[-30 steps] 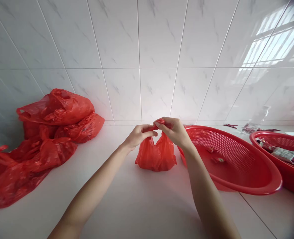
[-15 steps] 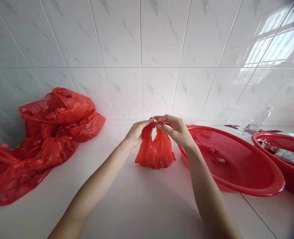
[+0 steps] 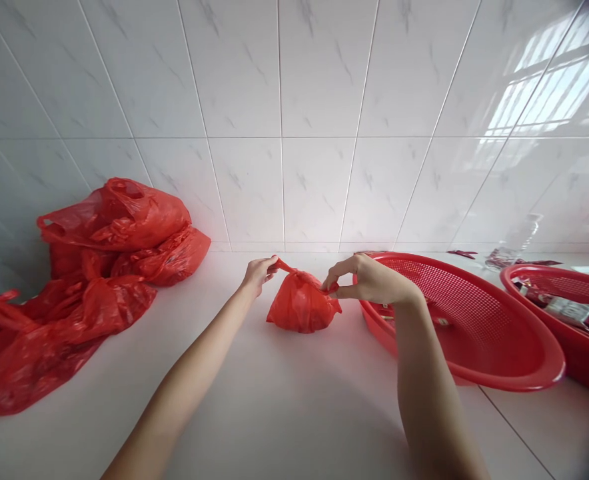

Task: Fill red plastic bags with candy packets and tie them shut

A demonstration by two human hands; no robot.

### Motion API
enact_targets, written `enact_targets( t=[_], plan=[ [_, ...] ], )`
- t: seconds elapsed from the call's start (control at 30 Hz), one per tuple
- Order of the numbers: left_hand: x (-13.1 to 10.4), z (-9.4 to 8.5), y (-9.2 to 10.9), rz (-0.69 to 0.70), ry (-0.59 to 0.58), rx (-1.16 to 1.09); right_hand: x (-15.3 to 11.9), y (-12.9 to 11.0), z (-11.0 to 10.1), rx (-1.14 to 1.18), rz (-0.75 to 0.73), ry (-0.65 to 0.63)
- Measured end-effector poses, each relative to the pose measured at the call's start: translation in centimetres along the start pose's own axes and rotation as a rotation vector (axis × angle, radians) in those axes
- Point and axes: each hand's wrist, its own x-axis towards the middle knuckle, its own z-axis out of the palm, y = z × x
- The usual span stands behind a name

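Note:
A small red plastic bag (image 3: 303, 305) rests on the white counter between my hands, its top drawn together at a knot. My left hand (image 3: 260, 275) pinches one handle of it, stretched out to the upper left. On the other side my right hand (image 3: 362, 279) pinches the second handle close to the bag's right shoulder. What the bag holds is hidden by the red plastic.
Red plastic bags (image 3: 124, 220) are heaped on the left against the tiled wall. A large red basket (image 3: 479, 320) with a few small packets stands just right of my right hand. Beyond it is another red basket (image 3: 574, 343) holding packets.
My hands have moved apart, left and right, each with a handle. The bag's top has closed into a knot and the bag sits lower and rounder.

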Motion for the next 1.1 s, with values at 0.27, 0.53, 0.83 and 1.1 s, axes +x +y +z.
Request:
enact_targets(
  t=[0.27,0.53,0.83,1.1],
  plan=[
    [0.4,0.3,-0.1,0.045,-0.052,-0.089,-0.1,-0.7,-0.2,0.156,-0.006,0.184],
    [-5.1,3.0,6.1,0.360,-0.516,0.040,2.8,-0.7,2.0,0.461,0.112,0.600],
    [-7.7,4.5,7.1,0.407,-0.634,0.108,4.2,-1.0,3.4,0.560,0.085,0.741],
    [-7.4,4.6,7.4,0.420,-0.545,0.097,3.3,-1.7,2.7,0.657,0.024,0.685]
  ],
)
